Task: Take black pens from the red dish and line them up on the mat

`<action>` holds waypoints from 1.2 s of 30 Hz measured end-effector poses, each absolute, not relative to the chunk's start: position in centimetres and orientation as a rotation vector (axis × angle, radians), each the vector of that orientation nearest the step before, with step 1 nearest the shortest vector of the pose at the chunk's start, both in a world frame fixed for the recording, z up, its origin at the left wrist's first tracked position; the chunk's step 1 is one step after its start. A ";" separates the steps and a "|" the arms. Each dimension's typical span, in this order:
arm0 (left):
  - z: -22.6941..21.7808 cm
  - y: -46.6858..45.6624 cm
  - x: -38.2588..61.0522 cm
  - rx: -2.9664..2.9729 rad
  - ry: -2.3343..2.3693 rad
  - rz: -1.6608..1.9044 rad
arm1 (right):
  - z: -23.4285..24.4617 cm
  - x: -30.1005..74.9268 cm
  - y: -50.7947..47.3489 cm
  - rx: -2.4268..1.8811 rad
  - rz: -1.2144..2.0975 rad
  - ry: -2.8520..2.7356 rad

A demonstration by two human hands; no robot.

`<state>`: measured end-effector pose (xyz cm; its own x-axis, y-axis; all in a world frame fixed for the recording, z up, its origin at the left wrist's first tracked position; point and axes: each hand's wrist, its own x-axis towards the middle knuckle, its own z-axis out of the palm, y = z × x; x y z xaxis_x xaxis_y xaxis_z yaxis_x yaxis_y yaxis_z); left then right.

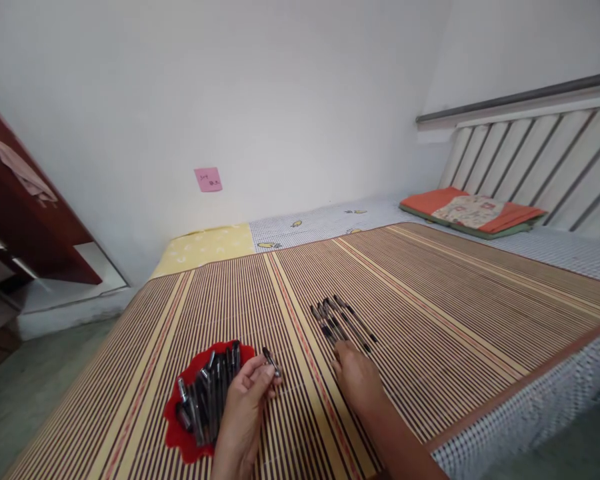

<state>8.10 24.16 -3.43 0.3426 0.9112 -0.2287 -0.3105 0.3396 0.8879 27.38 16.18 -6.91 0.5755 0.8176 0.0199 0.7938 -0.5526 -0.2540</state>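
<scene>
My left hand pinches a black pen between thumb and fingers, beside the right edge of a red scalloped tray. A heap of black and clear pens lies in that tray, partly behind my left wrist. Several black pens lie side by side at a slant on the striped mat. At their near left end, my right hand has its fingers closed on the end of a pen; the fingertips are partly hidden by the back of the hand.
The striped bamboo mat covers a bed with a checked sheet. A folded orange and green cloth rests by the white slatted headboard. A pink note is stuck on the wall. A dark red door stands at left.
</scene>
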 end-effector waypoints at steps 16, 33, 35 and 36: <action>-3.9 24.2 8.0 0.877 0.868 0.886 | -7.4 27.7 16.2 -2.629 0.106 -1.308; -3.8 24.0 8.4 0.892 0.863 0.871 | -7.7 27.5 16.7 -2.586 0.122 -1.330; -3.8 23.9 8.5 0.884 0.867 0.871 | -7.5 27.4 16.6 -2.592 0.126 -1.332; -3.7 23.9 8.5 0.879 0.870 0.870 | -7.4 27.4 16.6 -2.595 0.127 -1.334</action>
<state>8.47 23.89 -3.74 0.3763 0.8894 -0.2596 -0.2596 0.3702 0.8919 27.41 16.57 -7.43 0.5838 0.8116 0.0238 0.7924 -0.5632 -0.2343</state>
